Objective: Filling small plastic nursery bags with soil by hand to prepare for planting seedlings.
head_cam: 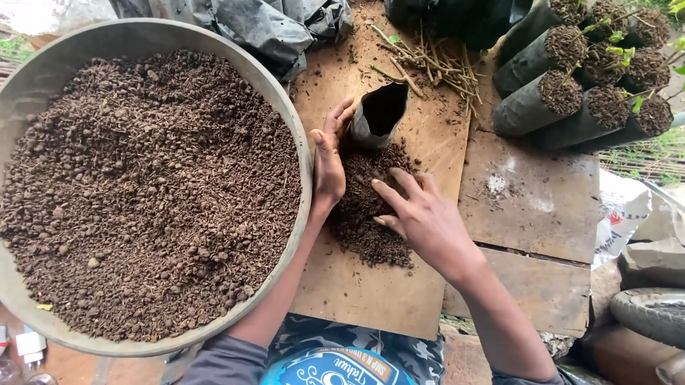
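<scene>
1. Basin (23, 109): a wide round grey vessel at the person's left, heaped with coarse brown potting mix; it rests beside the board, its rim near the left forearm.
2. Board (369, 294): a flat brown sheet serving as the bench, dusted with soil. Weathered planks, stones and an old tyre lie to the right, outdoors on bare ground.
3. Filled bags (585, 111): a cluster of black nursery bags lying tilted at upper right, each packed with soil, some showing green shoots.
4. Soil pile (368, 217): loose, crumbly and light; it will spill through open fingers, so it likely handles best scooped with cupped palms.
5. Empty bag (380, 113): thin black plastic, soft and easily collapsed, lying on the board with its mouth towards the pile. Best held at the rim.
6. Left hand (328, 165): grip spread, fingertips touching the bag's mouth.
7. Right hand (426, 219): grip spread, fingers resting on the pile.
</scene>
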